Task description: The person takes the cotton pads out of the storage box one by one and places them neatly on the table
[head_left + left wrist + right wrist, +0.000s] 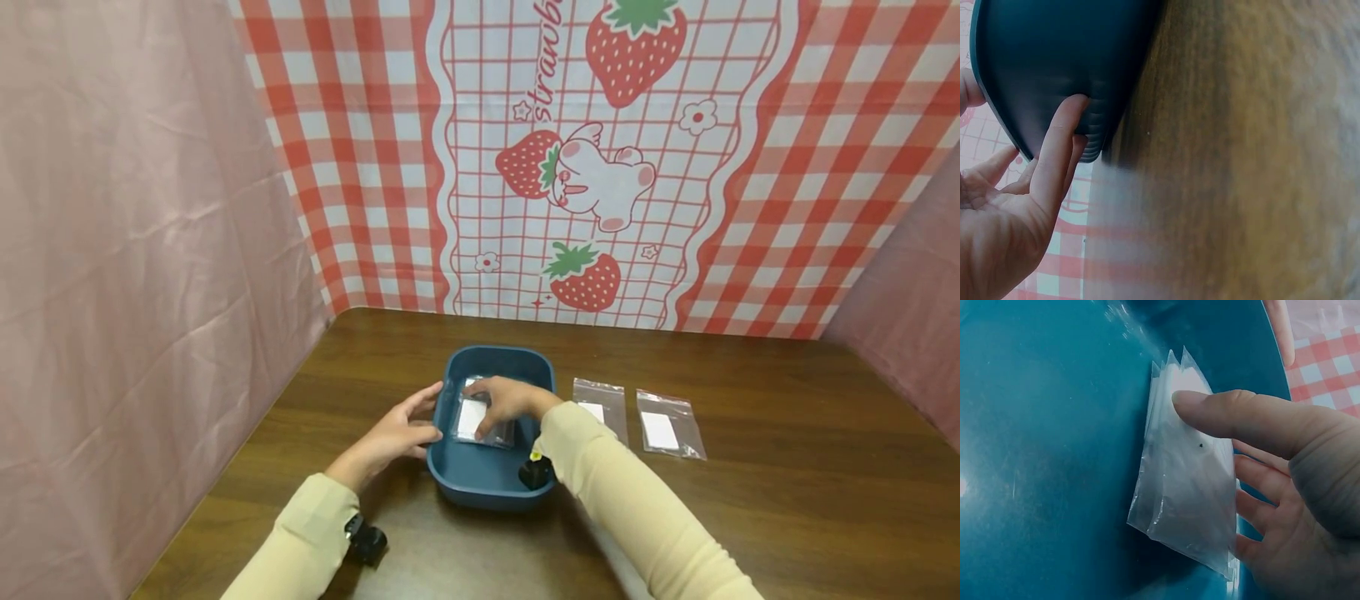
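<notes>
A blue plastic bin stands on the wooden table. My left hand holds its left side, thumb over the rim and fingers against the outer wall. My right hand reaches down inside the bin. Between its thumb and fingers it grips a stack of clear zip bags with white cards inside, the thumb lying across the front bag and the other fingers behind. In the head view these bags lie toward the left of the bin.
Right of the bin, two more clear zip bags lie on the table: one partly behind my right sleeve, the other farther right, each with a white card. A checked strawberry cloth hangs behind the table; a pink curtain hangs at left.
</notes>
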`<state>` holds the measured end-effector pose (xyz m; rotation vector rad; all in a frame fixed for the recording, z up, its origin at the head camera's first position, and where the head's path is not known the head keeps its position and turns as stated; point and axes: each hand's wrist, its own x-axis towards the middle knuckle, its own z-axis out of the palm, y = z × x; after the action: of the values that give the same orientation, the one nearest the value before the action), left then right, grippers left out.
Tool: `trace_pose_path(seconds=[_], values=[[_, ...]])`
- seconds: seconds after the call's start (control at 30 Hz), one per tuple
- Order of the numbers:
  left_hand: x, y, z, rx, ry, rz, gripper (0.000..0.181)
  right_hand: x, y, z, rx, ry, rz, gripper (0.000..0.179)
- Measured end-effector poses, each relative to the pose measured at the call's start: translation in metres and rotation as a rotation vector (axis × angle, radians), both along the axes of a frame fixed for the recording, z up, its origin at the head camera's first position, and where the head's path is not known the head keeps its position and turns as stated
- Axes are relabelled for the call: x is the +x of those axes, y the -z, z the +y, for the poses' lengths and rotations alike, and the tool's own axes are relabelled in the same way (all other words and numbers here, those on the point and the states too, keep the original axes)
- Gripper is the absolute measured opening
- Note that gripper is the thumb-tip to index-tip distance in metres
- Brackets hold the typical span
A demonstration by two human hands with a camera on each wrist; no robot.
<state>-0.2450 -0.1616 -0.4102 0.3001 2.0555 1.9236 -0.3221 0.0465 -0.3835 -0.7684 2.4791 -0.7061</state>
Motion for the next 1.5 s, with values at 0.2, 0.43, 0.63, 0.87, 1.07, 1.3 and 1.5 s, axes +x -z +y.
trace_pose_path(seconds=[0.2,0.43,0.63,0.87,1.07,1.3,1.5], values=[[0.001,0.000,0.000,0.012,0.001,-0.004,0.076,-0.001,-0.001,0.000,-0.009,-0.013,0.024,0.069],[0.001,-0.001,0.000,0.009,0.000,0.000,0.075,0.001,-0.005,0.000,-0.033,0.015,0.036,0.063],[0.002,-0.001,0.000,0.001,-0.006,-0.001,0.075,0.000,-0.002,0.000,0.008,-0.024,0.021,0.072],[0.002,-0.002,0.000,0.000,-0.007,-0.003,0.075,-0.001,-0.002,-0.001,0.069,-0.057,0.060,0.076],[0.001,-0.001,0.000,-0.005,-0.008,-0.001,0.075,-0.002,-0.005,0.003,0.036,-0.017,0.087,0.076],[0.001,0.000,0.002,-0.007,-0.017,0.000,0.075,-0.002,-0.014,0.007,-0.046,-0.009,0.152,0.072],[0.001,0.000,0.001,-0.007,-0.015,0.002,0.075,0.000,-0.026,0.010,-0.090,-0.051,0.203,0.072]])
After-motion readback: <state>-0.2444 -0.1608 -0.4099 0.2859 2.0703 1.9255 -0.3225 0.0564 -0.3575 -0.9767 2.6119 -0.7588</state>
